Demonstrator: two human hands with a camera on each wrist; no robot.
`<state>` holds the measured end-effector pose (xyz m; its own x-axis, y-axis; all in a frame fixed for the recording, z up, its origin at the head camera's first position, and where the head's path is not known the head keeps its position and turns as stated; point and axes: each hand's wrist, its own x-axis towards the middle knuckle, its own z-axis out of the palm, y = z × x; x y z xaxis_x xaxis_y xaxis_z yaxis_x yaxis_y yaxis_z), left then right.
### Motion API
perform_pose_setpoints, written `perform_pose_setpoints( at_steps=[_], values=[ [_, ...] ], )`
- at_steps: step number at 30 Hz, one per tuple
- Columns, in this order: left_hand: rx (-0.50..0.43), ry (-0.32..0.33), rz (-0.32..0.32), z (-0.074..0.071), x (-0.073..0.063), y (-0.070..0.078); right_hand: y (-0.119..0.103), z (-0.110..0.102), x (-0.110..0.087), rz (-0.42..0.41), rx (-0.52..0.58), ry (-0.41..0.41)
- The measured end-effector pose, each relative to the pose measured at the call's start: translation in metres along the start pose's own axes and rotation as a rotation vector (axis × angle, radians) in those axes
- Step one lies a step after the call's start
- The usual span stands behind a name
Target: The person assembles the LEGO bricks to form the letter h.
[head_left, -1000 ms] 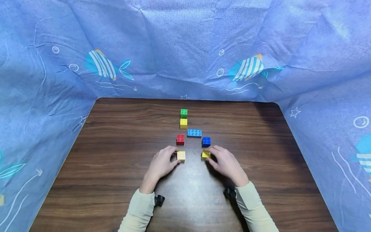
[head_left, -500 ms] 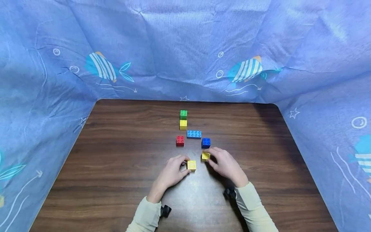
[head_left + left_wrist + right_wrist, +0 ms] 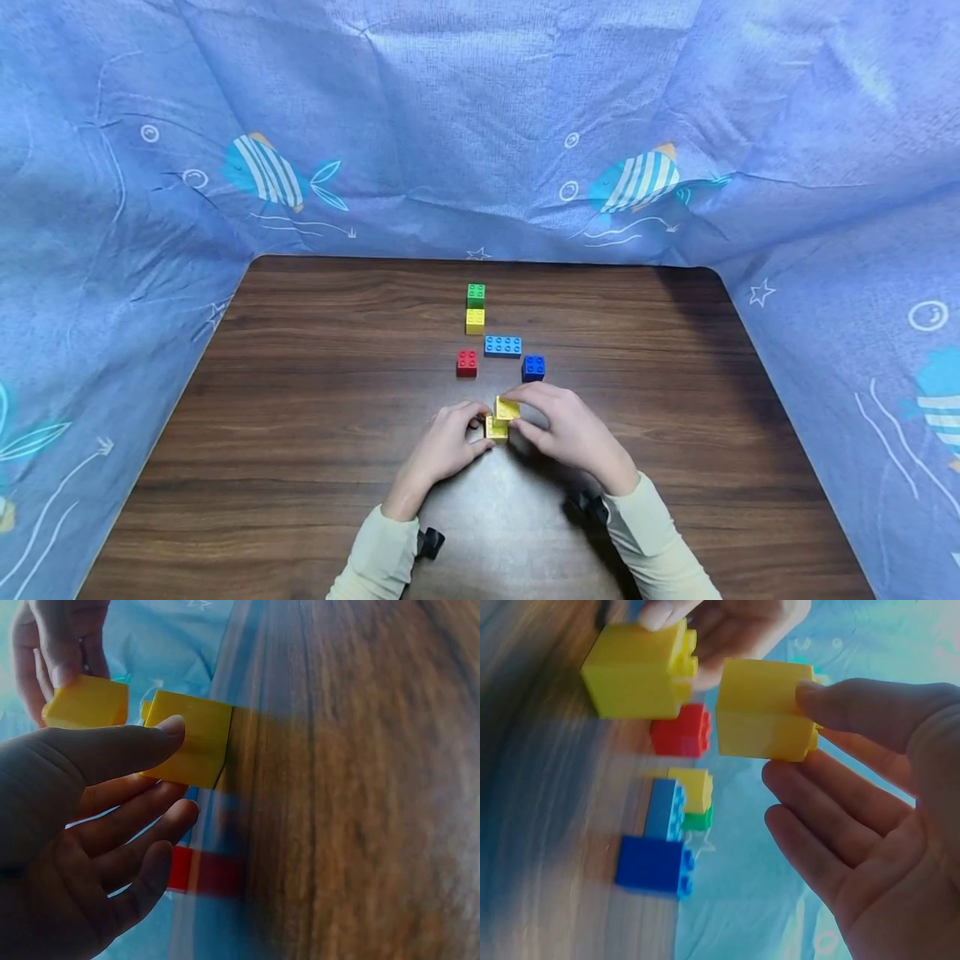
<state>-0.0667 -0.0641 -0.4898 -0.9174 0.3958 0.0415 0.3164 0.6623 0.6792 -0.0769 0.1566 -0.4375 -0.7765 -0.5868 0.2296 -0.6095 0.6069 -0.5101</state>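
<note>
My left hand (image 3: 447, 446) pinches a yellow building brick (image 3: 193, 739) between thumb and fingers, low at the table. Above it, my right hand (image 3: 572, 429) holds a second yellow brick (image 3: 761, 709) by its sides, studs facing up. In the right wrist view a gap shows between the upper brick's underside and the studs of the left hand's brick (image 3: 634, 671). From the head view the raised brick (image 3: 507, 408) overlaps the far part of the lower one.
Beyond the hands on the wooden table (image 3: 315, 400) stand a red brick (image 3: 467, 363), a dark blue brick (image 3: 534, 367), a long light blue brick (image 3: 502, 346), a third yellow brick (image 3: 475, 321) and a green brick (image 3: 476, 295). A blue fish-patterned cloth (image 3: 480, 125) surrounds the table.
The left hand has brought its yellow brick right and nearer the body, then stopped. The right hand has lifted its yellow brick and moved it left, over the other one.
</note>
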Motion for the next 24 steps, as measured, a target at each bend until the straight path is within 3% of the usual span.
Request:
perform_pose_setpoints(
  at_steps=[5, 24],
  values=[
    [-0.014, -0.003, -0.009, 0.001, -0.001, -0.002, -0.008, 0.005, 0.003, -0.021, -0.011, -0.063],
    [-0.002, 0.003, -0.015, 0.001, 0.001, -0.001, -0.01, 0.009, 0.005, -0.023, -0.039, -0.056]
  ],
)
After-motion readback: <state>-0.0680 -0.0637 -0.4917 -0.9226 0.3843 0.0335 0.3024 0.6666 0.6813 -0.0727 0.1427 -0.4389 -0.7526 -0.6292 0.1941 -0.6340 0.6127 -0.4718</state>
